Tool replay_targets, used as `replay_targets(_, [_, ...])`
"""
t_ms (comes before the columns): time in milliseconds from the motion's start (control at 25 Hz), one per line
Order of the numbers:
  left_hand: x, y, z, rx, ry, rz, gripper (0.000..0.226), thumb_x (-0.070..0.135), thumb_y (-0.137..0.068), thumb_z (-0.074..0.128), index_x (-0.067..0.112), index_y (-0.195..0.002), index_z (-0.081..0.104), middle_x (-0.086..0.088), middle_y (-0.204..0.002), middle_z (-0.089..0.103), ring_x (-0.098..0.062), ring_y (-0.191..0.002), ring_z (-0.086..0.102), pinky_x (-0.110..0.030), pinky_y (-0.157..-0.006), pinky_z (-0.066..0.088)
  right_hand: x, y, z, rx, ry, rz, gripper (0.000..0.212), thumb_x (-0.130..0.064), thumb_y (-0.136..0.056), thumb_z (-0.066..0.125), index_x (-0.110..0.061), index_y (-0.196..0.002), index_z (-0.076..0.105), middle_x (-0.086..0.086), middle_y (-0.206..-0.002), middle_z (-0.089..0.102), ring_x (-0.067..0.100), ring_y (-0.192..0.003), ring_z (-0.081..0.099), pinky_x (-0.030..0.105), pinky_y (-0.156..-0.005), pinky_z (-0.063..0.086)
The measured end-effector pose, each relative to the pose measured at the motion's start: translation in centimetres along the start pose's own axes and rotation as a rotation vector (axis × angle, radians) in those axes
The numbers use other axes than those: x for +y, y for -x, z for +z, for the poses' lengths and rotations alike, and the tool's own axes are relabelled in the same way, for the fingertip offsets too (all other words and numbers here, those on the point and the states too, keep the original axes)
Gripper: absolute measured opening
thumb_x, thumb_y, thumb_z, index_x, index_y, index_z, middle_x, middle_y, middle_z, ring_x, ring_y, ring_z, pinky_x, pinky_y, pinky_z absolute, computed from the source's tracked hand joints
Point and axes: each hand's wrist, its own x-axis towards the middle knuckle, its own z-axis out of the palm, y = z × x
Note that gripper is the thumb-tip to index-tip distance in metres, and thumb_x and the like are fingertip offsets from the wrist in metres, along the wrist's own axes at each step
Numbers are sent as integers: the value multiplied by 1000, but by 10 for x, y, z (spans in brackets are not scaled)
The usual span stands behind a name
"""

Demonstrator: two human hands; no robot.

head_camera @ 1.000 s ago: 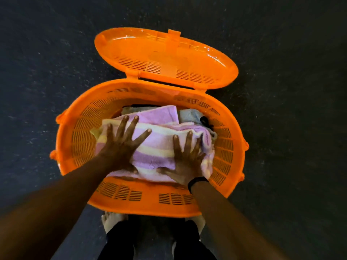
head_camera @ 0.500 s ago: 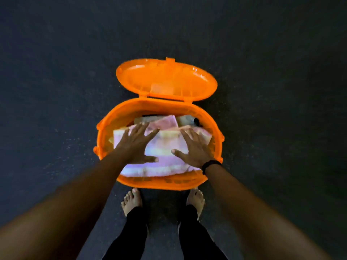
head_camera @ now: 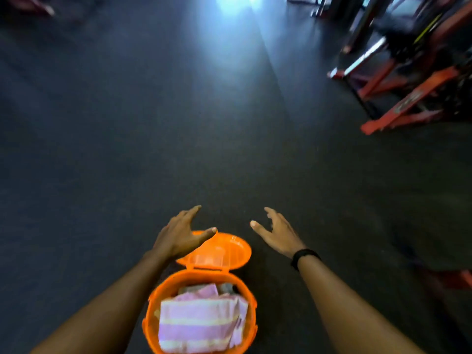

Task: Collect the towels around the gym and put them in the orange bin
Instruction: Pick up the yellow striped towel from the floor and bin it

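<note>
both hands have lifted off the pink and yellow striped towel (head_camera: 201, 325), which half a second ago they were pressing flat into the oval orange plastic bin (head_camera: 150, 310). the left hand (head_camera: 178, 236) now hangs in the air with fingers spread and relaxed, holding nothing, its thumb over the near edge of the hinged orange lid (head_camera: 224, 251). the right hand (head_camera: 275, 233), a black band (head_camera: 304, 256) at its wrist, is likewise spread and empty, to the side of the lid and clear of it. the striped towel lies below and behind both hands, folded on top of other cloth inside the bin, with the lid tipped back open. judgement: this deposit looks complete, and the raised view suggests a search for further towels; none shows in this view. the bin stands on a dark rubber-like floor (head_camera: 127, 149). ahead of the hands a bright light reflects off the floor, and red-framed gym equipment (head_camera: 398, 98), blurred, stands well beyond the right hand.
</note>
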Motion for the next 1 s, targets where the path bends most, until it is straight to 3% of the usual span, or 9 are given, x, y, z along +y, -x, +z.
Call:
replay_targets(160, [90,33,-110,95,23,77,90,74,-74,55,33,-148,26,-1,-150,37,-21,-134,40,-41,-102,40,-76,56,-131,121,-5,-79,82,-65,-82,55,-27,-148,25,4,-153,29,24,-138,36,45,-108,38])
replay_targets(320, [164,63,-200,172,97,140,96,82,-65,55,32,-145,34,-3,-148,40,-21,-134,42,-48,-105,41,-134,109,-233,264,7,-178,80,-62,-81,58,-23,-146,31,7,-150,35,26,-134,41,46,-106,40])
replay_targets(480, [233,91,-270,244,222,259,108,86,-52,52,26,-141,41,-4,-141,48,-22,-126,48,-44,-103,44,-170,156,-310,366,22,-232,81,-62,-80,60,-21,-145,34,10,-147,37,28,-131,44,46,-106,40])
replay_targets(640, [292,106,-314,274,298,414,103,80,-59,62,21,-141,44,-8,-139,50,-25,-124,50,-42,-103,44,-188,207,-367,514,21,-260,85,-66,-75,62,-21,-143,37,8,-148,39,26,-131,44,45,-107,39])
replay_targets(720, [317,107,-328,276,299,480,87,68,-71,66,21,-140,44,-9,-139,51,-27,-123,51,-41,-102,44,-196,235,-389,607,27,-277,80,-61,-78,64,-18,-141,41,6,-145,43,23,-131,44,40,-109,38])
replay_targets(840, [356,113,-341,262,290,585,86,67,-71,66,21,-140,44,-9,-138,51,-28,-122,52,-44,-102,44,-200,283,-411,728,18,-247,76,-55,-80,66,-14,-139,43,7,-142,45,23,-128,46,34,-105,38])
replay_targets(1000, [404,128,-346,200,300,716,76,58,-77,67,22,-140,44,-8,-138,51,-27,-123,51,-42,-101,43,-192,349,-424,837,-15,-147,80,-57,-81,64,-16,-144,36,10,-149,38,26,-133,41,38,-108,36])
